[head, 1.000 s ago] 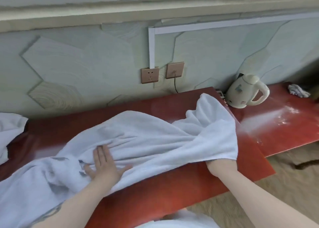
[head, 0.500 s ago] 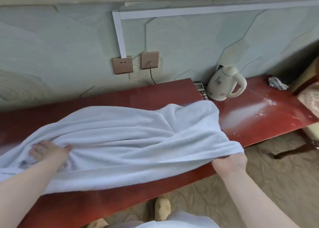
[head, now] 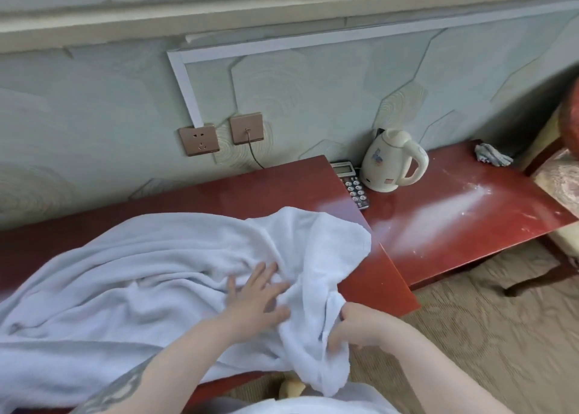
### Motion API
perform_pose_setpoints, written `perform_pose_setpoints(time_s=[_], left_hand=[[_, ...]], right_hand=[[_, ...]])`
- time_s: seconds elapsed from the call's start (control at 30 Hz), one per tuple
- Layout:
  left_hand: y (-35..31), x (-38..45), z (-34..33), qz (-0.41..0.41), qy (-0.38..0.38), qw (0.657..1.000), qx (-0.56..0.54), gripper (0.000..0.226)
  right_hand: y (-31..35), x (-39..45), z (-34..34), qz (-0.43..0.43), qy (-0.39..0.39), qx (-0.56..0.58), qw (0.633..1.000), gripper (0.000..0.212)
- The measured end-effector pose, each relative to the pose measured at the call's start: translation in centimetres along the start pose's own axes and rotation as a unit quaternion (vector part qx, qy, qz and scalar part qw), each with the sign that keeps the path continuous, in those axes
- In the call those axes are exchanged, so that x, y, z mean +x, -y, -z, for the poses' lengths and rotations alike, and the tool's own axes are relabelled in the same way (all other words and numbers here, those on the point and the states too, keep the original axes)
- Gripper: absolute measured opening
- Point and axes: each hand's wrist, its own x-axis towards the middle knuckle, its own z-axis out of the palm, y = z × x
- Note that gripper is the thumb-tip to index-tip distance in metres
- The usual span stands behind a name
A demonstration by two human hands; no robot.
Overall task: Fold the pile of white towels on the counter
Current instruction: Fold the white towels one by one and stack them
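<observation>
Single head-worn wide-angle view; no second view to overlap. Looks forward and down from above near edge of bench [head: 219,194], facing wall [head: 313,94] behind it. Both forearms enter from bottom edge; left hand [head: 257,301] and right hand [head: 360,326] close below lens. Kettle [head: 388,163] at far right, farther off. Straight edges bow toward frame borders.

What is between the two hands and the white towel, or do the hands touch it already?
Nothing visible is between them. The left hand rests with spread fingers on the white towel, and the right hand grips its bunched end at the counter edge.
</observation>
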Motion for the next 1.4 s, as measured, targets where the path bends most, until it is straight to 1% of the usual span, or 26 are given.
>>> perform_pose_setpoints(time_s=[0.07, 0.13, 0.17, 0.2, 0.27, 0.3, 0.33, 0.37, 0.47, 0.53, 0.6, 0.63, 0.7, 0.73, 0.8, 0.87, 0.93, 1.03, 1.07, 1.1, 1.17, 1.2, 1.23, 1.3, 1.33, 1.4], left_hand=[[0.0, -0.7, -0.8, 0.003, -0.05, 0.999, -0.005, 0.03], [-0.2, -0.9, -0.7, 0.031, -0.103, 0.994, -0.005, 0.027], [-0.1, -0.8, -0.6, 0.047, -0.13, 0.99, -0.004, 0.027], [0.3, -0.8, -0.5, 0.063, -0.155, 0.986, -0.005, 0.026], [1.2, -0.8, -0.1, 0.09, -0.176, 0.98, -0.01, 0.027], [1.7, -0.9, 0.1, 0.096, -0.174, 0.98, -0.016, 0.026], [2.0, -1.0, 0.4, 0.101, -0.168, 0.98, -0.025, 0.023], [2.3, -1.1, 0.6, 0.106, -0.156, 0.981, -0.033, 0.021], [3.0, -1.7, 1.1, 0.114, -0.121, 0.985, -0.04, 0.028], [3.8, -1.9, 1.5, 0.122, -0.098, 0.987, -0.033, 0.038], [4.9, -2.3, 2.0, 0.124, -0.065, 0.99, -0.033, 0.051], [5.5, -2.4, 2.1, 0.121, -0.049, 0.991, -0.028, 0.061], [6.4, -2.4, 2.5, 0.119, -0.012, 0.993, 0.005, 0.089], [6.9, -2.3, 2.6, 0.117, 0.005, 0.993, 0.023, 0.102], [7.8, -2.0, 2.8, 0.109, 0.026, 0.993, 0.045, 0.115], [8.4, -2.1, 3.0, 0.093, 0.031, 0.994, 0.044, 0.118], [9.2, -2.2, 3.0, 0.079, 0.006, 0.996, 0.032, 0.122], [10.0, -2.5, 2.7, 0.087, -0.027, 0.996, 0.019, 0.128], [10.2, -2.6, 2.5, 0.083, -0.024, 0.996, 0.03, 0.127], [10.4, -2.8, 2.4, 0.078, -0.016, 0.996, 0.046, 0.124], [10.3, -2.8, 2.3, 0.084, 0.008, 0.995, 0.054, 0.121], [10.2, -2.6, 2.4, 0.091, 0.019, 0.994, 0.05, 0.122], [10.1, -2.3, 2.6, 0.095, 0.028, 0.994, 0.046, 0.124], [10.2, -1.4, 3.3, 0.092, 0.04, 0.994, 0.05, 0.127], [10.5, -1.0, 3.9, 0.089, 0.048, 0.993, 0.055, 0.128], [11.4, 0.0, 5.2, 0.086, 0.069, 0.992, 0.067, 0.129]], right_hand=[[-1.4, -1.0, 2.7, 0.016, 0.08, 0.05, 0.995, 0.041], [-1.6, -1.4, 5.0, 0.038, 0.07, 0.1, 0.992, 0.04], [-1.6, -1.1, 5.8, 0.041, 0.02, 0.122, 0.992, 0.034], [-1.6, -0.4, 6.3, 0.045, -0.06, 0.147, 0.986, 0.024], [-1.1, 1.5, 6.7, 0.034, -0.271, 0.189, 0.943, 0.013], [-0.5, 2.5, 6.6, 0.031, -0.361, 0.186, 0.914, 0.016], [0.3, 3.4, 6.4, 0.035, -0.407, 0.174, 0.896, 0.025], [1.2, 4.3, 6.2, 0.035, -0.415, 0.159, 0.895, 0.037], [4.0, 7.3, 5.9, -0.033, -0.356, 0.111, 0.927, 0.072], [5.9, 8.4, 6.8, -0.074, -0.291, 0.194, 0.934, 0.074], [7.7, 8.7, 7.4, -0.095, -0.152, 0.35, 0.919, 0.063], [8.5, 8.7, 7.4, -0.102, -0.089, 0.39, 0.911, 0.06], [9.6, 9.3, 6.9, -0.087, 0.018, 0.395, 0.914, 0.051], [10.4, 9.5, 6.7, -0.061, 0.058, 0.38, 0.921, 0.04], [12.4, 9.5, 6.9, 0.024, 0.083, 0.366, 0.927, 0.01], [14.5, 9.1, 8.1, 0.11, 0.056, 0.389, 0.913, 0.013], [16.6, 8.0, 9.6, 0.203, 0.003, 0.384, 0.901, 0.035], [18.4, 7.1, 12.8, 0.308, -0.108, 0.447, 0.833, 0.055], [18.8, 6.9, 13.8, 0.33, -0.139, 0.448, 0.819, 0.06], [19.0, 6.9, 14.5, 0.342, -0.166, 0.42, 0.824, 0.069], [19.2, 7.5, 14.9, 0.321, -0.207, 0.318, 0.868, 0.092], [18.8, 8.3, 14.6, 0.291, -0.233, 0.289, 0.882, 0.1], [18.2, 9.1, 14.0, 0.26, -0.268, 0.292, 0.881, 0.103], [16.6, 10.5, 11.8, 0.198, -0.365, 0.303, 0.858, 0.095], [15.5, 11.2, 10.4, 0.153, -0.409, 0.271, 0.858, 0.088], [12.3, 12.1, 6.9, 0.047, -0.418, 0.149, 0.895, 0.081]])
